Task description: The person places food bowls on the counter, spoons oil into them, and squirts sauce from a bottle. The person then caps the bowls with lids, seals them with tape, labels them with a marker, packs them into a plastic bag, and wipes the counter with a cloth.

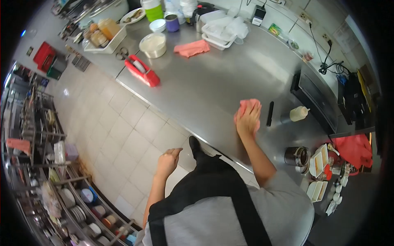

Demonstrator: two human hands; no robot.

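Note:
My right hand (247, 123) presses a pink cleaning cloth (249, 105) flat against the stainless steel counter (197, 88), its fingers over the cloth. Just to the right of that hand lies a narrow black bar-shaped object (270, 113). Beyond it is a squeeze bottle (298, 113) of pale sauce, lying or leaning toward the dark screen. My left hand (168, 161) hangs in the air over the tiled floor, off the counter's near edge, with its fingers drawn together and nothing visible in them.
Along the counter's left stand a red holder (141, 71), a metal bowl (153, 45), a white basket (107, 46) and a second pink cloth (192, 48). Plastic containers (220, 33) sit at the back. At right are a black screen (315, 97) and a dark jar (297, 156). Shelves (82, 201) line the left.

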